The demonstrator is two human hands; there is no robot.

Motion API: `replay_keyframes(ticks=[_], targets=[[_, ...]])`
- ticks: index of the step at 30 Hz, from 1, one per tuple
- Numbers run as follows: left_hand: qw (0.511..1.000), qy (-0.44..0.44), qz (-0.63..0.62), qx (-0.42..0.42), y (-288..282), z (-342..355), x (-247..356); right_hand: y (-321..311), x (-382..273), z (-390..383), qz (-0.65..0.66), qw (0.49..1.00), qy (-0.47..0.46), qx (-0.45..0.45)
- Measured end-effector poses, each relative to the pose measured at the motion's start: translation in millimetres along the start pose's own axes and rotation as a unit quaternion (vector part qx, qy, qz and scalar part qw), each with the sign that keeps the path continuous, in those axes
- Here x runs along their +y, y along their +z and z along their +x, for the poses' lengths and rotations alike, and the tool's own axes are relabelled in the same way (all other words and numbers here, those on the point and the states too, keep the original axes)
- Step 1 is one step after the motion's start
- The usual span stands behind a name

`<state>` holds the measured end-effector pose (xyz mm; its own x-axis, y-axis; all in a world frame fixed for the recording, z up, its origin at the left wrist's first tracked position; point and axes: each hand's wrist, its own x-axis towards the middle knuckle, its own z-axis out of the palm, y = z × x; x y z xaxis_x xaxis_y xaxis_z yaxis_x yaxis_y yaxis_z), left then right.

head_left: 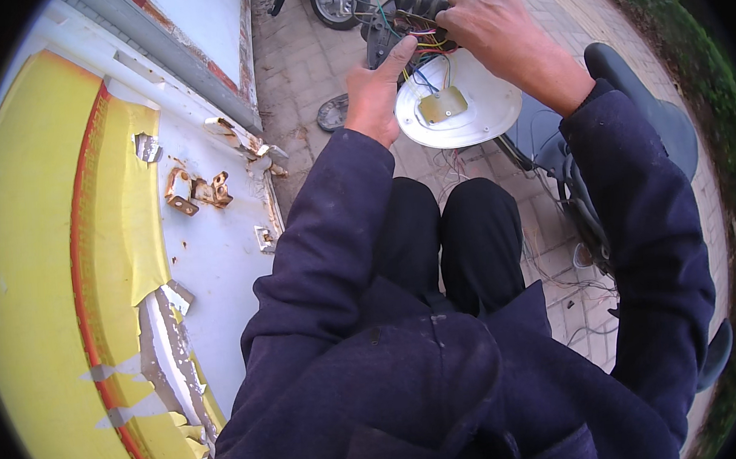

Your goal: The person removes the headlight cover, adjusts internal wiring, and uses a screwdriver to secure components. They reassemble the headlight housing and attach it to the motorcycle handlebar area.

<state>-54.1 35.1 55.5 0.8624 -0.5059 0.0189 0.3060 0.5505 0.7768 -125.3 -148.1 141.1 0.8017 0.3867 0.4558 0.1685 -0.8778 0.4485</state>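
beside 1 white disc, 2 hands touch 1 housing.

Coloured wires run from an open black housing onto a white oval cover bearing a golden plate.

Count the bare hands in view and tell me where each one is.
2. The left hand holds the dark plastic part; the right hand is beside the coloured wires, above the white disc. Some fingers are hidden.
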Motion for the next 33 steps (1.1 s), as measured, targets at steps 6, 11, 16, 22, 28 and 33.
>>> replay_keyframes(ticks=[6,11,16,22,28,33], targets=[[1.000,-0.001,-0.007,0.002,-2.3,1.1,-3.8,8.5,-14.1,2.4,-0.096,0.995,-0.011,-0.021],[0.999,0.027,0.037,0.008,-6.5,0.8,-2.2,10.2,-20.0,5.2,-0.088,0.996,-0.011,-0.013],[1.000,0.022,0.000,0.001,-5.4,1.3,-5.1,6.2,-29.2,13.1,-0.126,0.988,-0.053,-0.066],[0.999,-0.006,-0.005,0.040,-9.2,3.4,-1.1,6.5,-23.4,17.4,-0.091,0.992,-0.082,-0.027],[0.997,-0.013,0.013,0.073,-10.8,2.1,5.1,-0.3,-6.2,8.8,0.157,0.981,0.060,-0.096],[0.998,0.010,0.006,0.058,-7.8,3.9,-3.3,3.5,-5.3,8.4,0.140,0.975,0.152,-0.083]])
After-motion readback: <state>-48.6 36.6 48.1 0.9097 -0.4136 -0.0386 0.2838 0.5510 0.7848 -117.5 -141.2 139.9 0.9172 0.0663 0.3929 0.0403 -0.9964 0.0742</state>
